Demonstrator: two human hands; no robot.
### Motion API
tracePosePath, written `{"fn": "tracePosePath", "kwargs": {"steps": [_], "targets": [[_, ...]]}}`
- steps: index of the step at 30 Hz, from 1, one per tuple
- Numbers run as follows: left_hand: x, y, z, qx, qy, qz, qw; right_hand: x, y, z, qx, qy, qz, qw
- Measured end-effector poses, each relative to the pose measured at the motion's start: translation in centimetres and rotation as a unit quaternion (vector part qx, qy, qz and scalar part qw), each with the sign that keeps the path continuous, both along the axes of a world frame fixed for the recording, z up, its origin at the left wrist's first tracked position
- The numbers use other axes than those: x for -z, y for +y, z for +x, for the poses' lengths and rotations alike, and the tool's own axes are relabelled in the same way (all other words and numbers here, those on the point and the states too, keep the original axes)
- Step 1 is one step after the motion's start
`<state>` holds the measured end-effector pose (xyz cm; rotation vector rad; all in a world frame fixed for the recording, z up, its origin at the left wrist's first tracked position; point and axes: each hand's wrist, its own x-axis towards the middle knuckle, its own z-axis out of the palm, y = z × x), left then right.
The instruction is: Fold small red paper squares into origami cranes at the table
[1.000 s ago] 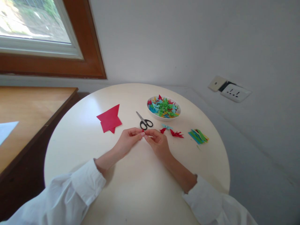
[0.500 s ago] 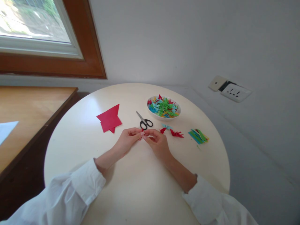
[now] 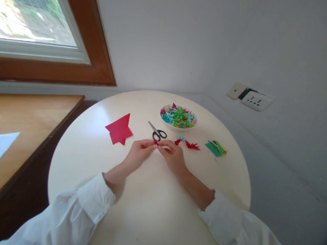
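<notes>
Between my fingertips is a small folded piece of red paper [image 3: 155,142], mostly covered by the fingers. My left hand [image 3: 140,151] pinches it from the left, thumb against forefinger. From the right, my right hand [image 3: 172,154] pinches it too, the two hands meeting over the table. Just beyond them lies a pair of scissors [image 3: 157,131] with black handles, blades pointing away to the left. Close to my right hand rest a red paper crane [image 3: 192,145], a second red folded paper [image 3: 177,141] and a light blue one [image 3: 182,137].
A white bowl [image 3: 178,129] full of colourful folded paper cranes stands at the back of the round white table [image 3: 150,211]. Red paper sheets [image 3: 120,129] lie at the left. Coloured paper strips [image 3: 216,148] are stacked at the right. Wall sockets [image 3: 257,101] are beyond the table.
The red paper's tip between my fingers has tilted slightly, and the fingertips have shifted a little. Both arms and everything on the table stay in place.
</notes>
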<state>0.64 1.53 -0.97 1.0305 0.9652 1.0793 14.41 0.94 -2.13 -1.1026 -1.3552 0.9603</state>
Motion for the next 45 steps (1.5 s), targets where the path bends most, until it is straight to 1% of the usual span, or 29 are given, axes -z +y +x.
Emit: {"fn": "tracePosePath", "kwargs": {"steps": [3,10,17,23,32,38,45], "targets": [[0.09,-0.01,0.10,-0.008,0.022,0.020,1.000,0.10,-0.01,0.03,0.003,-0.005,0.015,1.000],[-0.13,-0.08,0.32,-0.060,0.078,0.063,0.993,0.16,-0.04,0.06,0.007,-0.029,0.041,0.999],[-0.09,0.06,0.22,-0.073,0.133,0.102,0.983,-0.15,-0.11,0.11,0.026,-0.069,0.071,0.995],[0.01,0.13,0.21,-0.070,0.132,0.107,0.983,-0.16,-0.19,0.14,0.031,-0.086,0.095,0.991],[0.16,0.16,0.16,-0.069,0.122,0.110,0.984,0.06,-0.16,0.20,0.038,-0.087,0.106,0.990],[-0.01,0.06,0.16,-0.070,0.121,0.110,0.984,-0.06,-0.15,0.19,0.041,-0.080,0.097,0.991],[-0.18,0.00,0.11,-0.065,0.123,0.113,0.984,-0.21,-0.19,0.13,0.028,-0.052,0.066,0.996]]}}
